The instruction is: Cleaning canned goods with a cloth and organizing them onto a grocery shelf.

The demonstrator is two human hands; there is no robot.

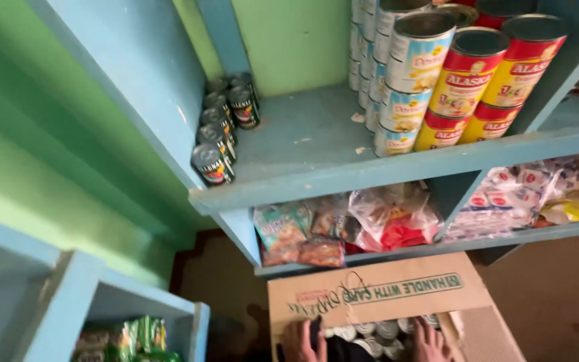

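Note:
An open cardboard box (376,295) stands on the floor at the bottom of the head view, with several small cans (376,330) inside. My left hand (301,340) reaches into the box at its left side, fingers down among dark items. My right hand (430,343) is in the box at the right, resting on the cans. What either hand grips is hidden at the frame's lower edge. Above the box runs a blue wooden shelf (316,177); a row of small dark cans (219,127) lines its left side.
Stacked tall cans, white-blue (410,74) and red-yellow (484,80), fill the shelf's right side. Packaged snacks (343,228) sit on the lower shelf, more packets (531,194) to the right. A second blue shelf unit (102,302) with green packs stands lower left. The wall is green.

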